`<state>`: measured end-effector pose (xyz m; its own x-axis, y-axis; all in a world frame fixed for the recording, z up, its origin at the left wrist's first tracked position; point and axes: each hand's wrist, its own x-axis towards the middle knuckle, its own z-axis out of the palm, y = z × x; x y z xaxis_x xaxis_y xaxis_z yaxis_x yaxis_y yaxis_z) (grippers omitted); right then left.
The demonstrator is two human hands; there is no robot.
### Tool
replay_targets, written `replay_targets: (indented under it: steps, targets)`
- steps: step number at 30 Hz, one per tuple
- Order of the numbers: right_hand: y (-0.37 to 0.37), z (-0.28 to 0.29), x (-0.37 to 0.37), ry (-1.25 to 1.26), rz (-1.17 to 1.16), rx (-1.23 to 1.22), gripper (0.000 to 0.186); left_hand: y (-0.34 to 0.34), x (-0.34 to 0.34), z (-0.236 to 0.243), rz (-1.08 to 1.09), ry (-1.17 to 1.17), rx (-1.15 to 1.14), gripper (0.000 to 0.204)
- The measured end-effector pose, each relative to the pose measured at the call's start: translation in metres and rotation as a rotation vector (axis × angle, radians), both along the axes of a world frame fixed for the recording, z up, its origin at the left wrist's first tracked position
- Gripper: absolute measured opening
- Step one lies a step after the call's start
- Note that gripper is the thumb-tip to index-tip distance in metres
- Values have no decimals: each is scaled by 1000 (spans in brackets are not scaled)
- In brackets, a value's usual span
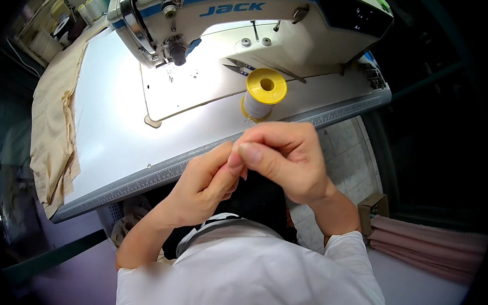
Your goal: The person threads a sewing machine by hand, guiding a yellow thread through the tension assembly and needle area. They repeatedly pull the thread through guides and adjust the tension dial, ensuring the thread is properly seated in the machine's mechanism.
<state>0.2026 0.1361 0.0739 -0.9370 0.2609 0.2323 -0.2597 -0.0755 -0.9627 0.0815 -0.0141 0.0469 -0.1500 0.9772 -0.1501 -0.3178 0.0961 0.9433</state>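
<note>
My left hand (pixel 208 175) and my right hand (pixel 288 159) meet in front of the table's near edge, thumbs and fingertips pinched together. Whatever lies between the fingertips is too small or hidden to make out. Just beyond my right hand stands a spool of white thread (pixel 258 106) with yellow flanges; a loose thread end shows near its base, close to my fingers. Behind the spool lie thread snips (pixel 239 68) with dark blades, and a slim metal tool like tweezers (pixel 285 72). The white and blue sewing machine (pixel 224 18) spans the far side, its needle area lit.
Beige fabric (pixel 56 124) drapes over the table's left end. A ruler strip (pixel 135 188) runs along the near edge. Several thread cones (pixel 93 9) stand at the far left. Folded pink fabric (pixel 425 244) and a cardboard box (pixel 372 209) sit low on the right.
</note>
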Motion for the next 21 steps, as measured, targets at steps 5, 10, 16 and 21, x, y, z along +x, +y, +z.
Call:
replay_targets:
  steps: [5,10,16,21]
  targets:
    - [21,5,20,-111,-163,23,18,-36,0,-5,112,101,133,21]
    - [-3,-2,4,-150,-71,338,14,-27,-4,-13,116,-22,48,22]
    - [3,-20,15,-151,-290,438,12,-1,-11,-14,88,-473,213,23]
    - [-6,-31,20,-62,-458,667,30,-2,-3,-23,95,-613,210,31]
